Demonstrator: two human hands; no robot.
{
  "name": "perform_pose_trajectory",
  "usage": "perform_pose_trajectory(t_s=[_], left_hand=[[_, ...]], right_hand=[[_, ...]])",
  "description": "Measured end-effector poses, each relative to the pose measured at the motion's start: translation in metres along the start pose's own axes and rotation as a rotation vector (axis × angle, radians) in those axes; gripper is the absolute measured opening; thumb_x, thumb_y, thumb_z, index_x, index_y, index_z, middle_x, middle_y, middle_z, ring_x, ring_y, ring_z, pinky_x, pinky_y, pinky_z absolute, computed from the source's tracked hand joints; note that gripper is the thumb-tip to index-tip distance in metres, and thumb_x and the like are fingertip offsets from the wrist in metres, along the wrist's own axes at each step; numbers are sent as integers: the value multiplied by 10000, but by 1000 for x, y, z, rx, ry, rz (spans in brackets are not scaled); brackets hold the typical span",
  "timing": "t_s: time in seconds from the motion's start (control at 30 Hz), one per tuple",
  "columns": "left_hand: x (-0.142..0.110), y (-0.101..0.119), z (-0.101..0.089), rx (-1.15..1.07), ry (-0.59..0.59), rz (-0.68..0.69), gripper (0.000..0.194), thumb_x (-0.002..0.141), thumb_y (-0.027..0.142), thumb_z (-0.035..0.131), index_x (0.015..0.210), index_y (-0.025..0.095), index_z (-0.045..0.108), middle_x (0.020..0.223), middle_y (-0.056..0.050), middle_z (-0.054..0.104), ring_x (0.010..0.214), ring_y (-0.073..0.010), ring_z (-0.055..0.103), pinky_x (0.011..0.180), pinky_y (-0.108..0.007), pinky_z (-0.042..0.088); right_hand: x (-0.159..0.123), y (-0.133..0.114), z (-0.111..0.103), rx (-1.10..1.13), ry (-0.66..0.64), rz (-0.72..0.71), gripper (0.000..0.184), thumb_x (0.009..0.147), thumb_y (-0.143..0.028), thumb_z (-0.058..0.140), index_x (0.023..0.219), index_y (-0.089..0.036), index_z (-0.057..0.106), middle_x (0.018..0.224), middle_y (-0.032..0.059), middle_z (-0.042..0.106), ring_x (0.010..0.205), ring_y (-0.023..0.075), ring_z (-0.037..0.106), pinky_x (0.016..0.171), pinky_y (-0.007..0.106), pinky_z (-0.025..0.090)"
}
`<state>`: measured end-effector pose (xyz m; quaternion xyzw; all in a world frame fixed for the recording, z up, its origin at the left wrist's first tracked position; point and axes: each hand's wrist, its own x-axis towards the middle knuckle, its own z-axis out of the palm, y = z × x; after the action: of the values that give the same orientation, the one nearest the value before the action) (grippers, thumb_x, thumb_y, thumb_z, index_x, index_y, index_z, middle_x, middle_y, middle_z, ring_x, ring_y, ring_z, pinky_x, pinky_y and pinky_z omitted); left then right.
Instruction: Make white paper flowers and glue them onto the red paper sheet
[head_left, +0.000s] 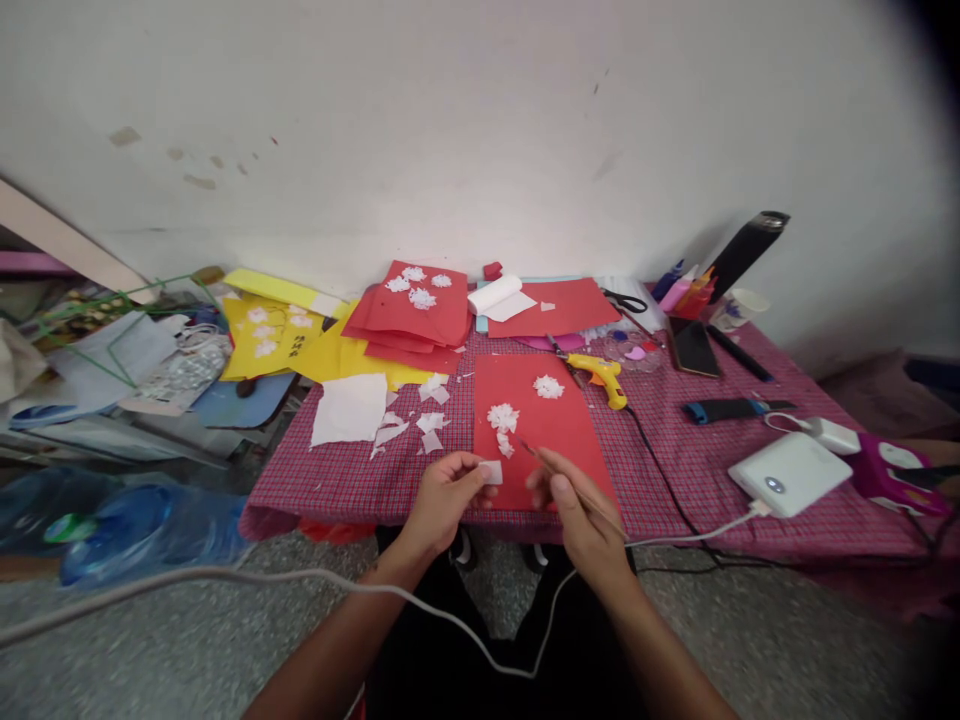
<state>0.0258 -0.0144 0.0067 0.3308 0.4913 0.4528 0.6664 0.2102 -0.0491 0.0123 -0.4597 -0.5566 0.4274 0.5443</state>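
My left hand point(450, 492) pinches a small white paper piece point(492, 472) over the near edge of a red paper sheet point(540, 420). In my right hand point(589, 520) is a thin brush-like stick point(581, 490), held like a pen, its tip pointing toward the sheet's middle. Two white paper flowers sit on the sheet: a round flower point(549, 386) near the top right, and a flower point(502, 418) at the left with loose petals just below it. Torn white paper scraps point(431, 420) lie left of the sheet, beside a larger white paper point(349, 408).
A yellow glue gun point(600, 375) with a black cord rests right of the sheet. Further right are a phone point(694, 346), a utility knife point(727, 410) and a white power bank point(787, 474). Red sheets with flowers point(420, 300) are stacked behind. A white cable point(300, 575) crosses in front.
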Motion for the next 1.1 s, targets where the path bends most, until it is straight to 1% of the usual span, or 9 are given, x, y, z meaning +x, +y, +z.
perform_pose_trajectory(t_s=[0.1, 0.17, 0.5, 0.6, 0.67, 0.77, 0.9, 1.0, 1.1], left_hand=[[3, -2, -2, 2, 30, 2, 306, 723, 367, 781, 892, 135, 675, 786, -46, 720, 662, -147, 672, 611, -262, 547], [3, -2, -1, 2, 26, 1, 310, 726, 372, 780, 902, 136, 681, 783, -47, 723, 668, -150, 676, 633, -273, 556], [0, -3, -2, 8, -56, 19, 260, 770, 364, 752, 896, 144, 694, 820, -55, 741, 685, -150, 690, 692, -290, 571], [-1, -2, -3, 22, -71, 26, 248, 786, 347, 734, 919, 140, 706, 833, -65, 747, 697, -158, 697, 702, -295, 572], [-3, -2, -4, 24, -83, 27, 237, 800, 324, 709, 947, 138, 716, 829, -72, 752, 713, -171, 706, 706, -302, 572], [-5, -1, -6, 33, -112, 40, 211, 798, 282, 697, 957, 146, 725, 822, -64, 752, 730, -179, 710, 697, -299, 570], [-9, 1, -9, 90, -190, 57, 183, 783, 281, 740, 914, 154, 730, 797, -43, 736, 695, -147, 685, 659, -268, 562], [-12, 3, -8, 139, -246, 60, 174, 774, 285, 762, 870, 144, 724, 753, -34, 721, 653, -121, 661, 628, -242, 549], [-15, 6, -6, 181, -286, 59, 177, 782, 285, 760, 852, 130, 713, 729, -31, 715, 606, -98, 636, 607, -225, 535]], right_hand=[[-5, -3, -3, -71, -52, -66, 304, 1016, -289, 449, 1225, -278, 669, 900, 44, 656, 756, 189, 622, 717, 351, 505], [-7, -4, -1, -99, -78, -79, 289, 1007, -279, 469, 1200, -278, 684, 860, 40, 653, 734, 191, 624, 692, 347, 505], [-5, 3, 7, -132, -78, -51, 273, 987, -290, 499, 1168, -280, 703, 830, 35, 664, 703, 196, 627, 675, 334, 498], [-5, 4, 7, -97, -81, -4, 259, 992, -317, 495, 1138, -263, 702, 808, 30, 655, 687, 188, 620, 661, 322, 492], [-5, 5, 7, -30, -59, 69, 245, 989, -351, 506, 1096, -244, 699, 763, 22, 653, 668, 183, 616, 631, 305, 483], [-3, 6, 8, 174, -10, 204, 218, 970, -390, 544, 1026, -223, 672, 746, 13, 665, 612, 160, 598, 569, 275, 463], [0, 7, 8, 475, 52, 350, 210, 918, -411, 628, 908, -201, 629, 709, -3, 663, 494, 118, 545, 479, 238, 429], [1, 7, 9, 592, 13, 454, 250, 874, -421, 685, 847, -180, 625, 660, -1, 658, 444, 109, 538, 430, 223, 418], [0, 7, 10, 643, -28, 482, 251, 868, -413, 697, 820, -175, 633, 649, 0, 664, 430, 105, 548, 418, 216, 431]])
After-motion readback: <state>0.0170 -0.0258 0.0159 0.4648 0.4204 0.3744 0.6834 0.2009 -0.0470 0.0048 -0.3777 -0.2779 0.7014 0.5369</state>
